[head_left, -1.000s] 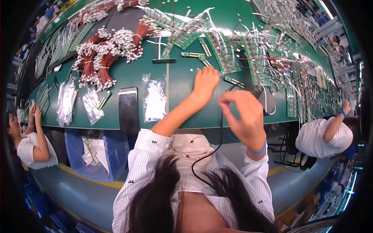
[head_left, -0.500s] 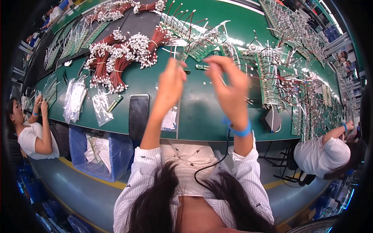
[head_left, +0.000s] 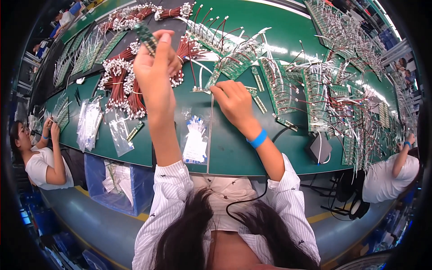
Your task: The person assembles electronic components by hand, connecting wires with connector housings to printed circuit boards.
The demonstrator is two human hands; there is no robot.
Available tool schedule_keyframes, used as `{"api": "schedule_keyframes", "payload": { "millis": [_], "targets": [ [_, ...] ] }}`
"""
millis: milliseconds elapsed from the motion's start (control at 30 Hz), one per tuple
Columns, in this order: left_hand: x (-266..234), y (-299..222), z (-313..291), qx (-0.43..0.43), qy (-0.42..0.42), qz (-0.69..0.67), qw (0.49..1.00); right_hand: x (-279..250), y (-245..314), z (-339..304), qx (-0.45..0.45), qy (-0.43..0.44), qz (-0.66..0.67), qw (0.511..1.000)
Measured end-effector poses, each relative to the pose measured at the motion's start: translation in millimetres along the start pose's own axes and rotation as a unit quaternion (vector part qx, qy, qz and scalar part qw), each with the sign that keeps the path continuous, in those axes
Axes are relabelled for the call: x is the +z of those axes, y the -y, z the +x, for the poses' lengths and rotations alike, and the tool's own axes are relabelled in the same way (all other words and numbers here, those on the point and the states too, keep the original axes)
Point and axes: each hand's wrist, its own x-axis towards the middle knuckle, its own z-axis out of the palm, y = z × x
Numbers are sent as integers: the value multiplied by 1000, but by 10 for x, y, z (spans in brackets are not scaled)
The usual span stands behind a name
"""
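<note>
My left hand (head_left: 155, 72) is raised over the wire bundles, its thumb and fingers pinching a small green circuit board (head_left: 146, 38). Lower and to the right, my right hand (head_left: 235, 102) is at the table with its fingers curled. The thumb and forefinger close on the end of a small circuit board (head_left: 201, 91), which lies nearly edge-on with a dark red and a white wire rising from it. Just beyond stand larger green board panels (head_left: 238, 60) with wires. Several narrow board strips (head_left: 259, 102) lie right of my right hand.
Bundles of dark red wires (head_left: 116, 81) with white plugs lie left. Nearer are clear bags (head_left: 89, 121) and a pouch of white pieces (head_left: 195, 141). A dark block (head_left: 318, 147) and wired panels (head_left: 317, 99) fill the right. Co-workers sit both sides; a blue lined bin (head_left: 96, 180) stands below.
My left hand has moved up and left with a small board showing in it. My right hand has come down to the table, fingers curling at another board. The phone is now hidden.
</note>
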Motion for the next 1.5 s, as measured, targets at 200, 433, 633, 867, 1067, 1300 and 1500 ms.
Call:
{"api": "schedule_keyframes", "payload": {
  "millis": [200, 433, 633, 867, 1067, 1300, 1500],
  "targets": [
    [94, -129, -112, 79, -14, -105, 991, -649, 76, 428, -6, -136, 5, 991],
    [486, -198, -473, -64, 90, -195, 974, -1053, 116, 817, -63, -247, -32, 966],
    [628, -302, -496, -40, 91, -193, 976, -1446, 192, 758, 82, -182, 277, 940],
    [595, -97, -472, -179, 226, -157, 944, -1427, 32, 690, 278, -108, 556, 776],
    [581, -35, -382, -203, 254, -154, 933, -1349, -106, 661, 251, -133, 586, 758],
    [586, 16, -312, -220, 245, -124, 936, -1363, -97, 722, 259, -138, 616, 731],
    [571, 68, -242, -218, 245, -95, 940, -1441, -135, 698, 212, -111, 540, 807]
  ]
}}
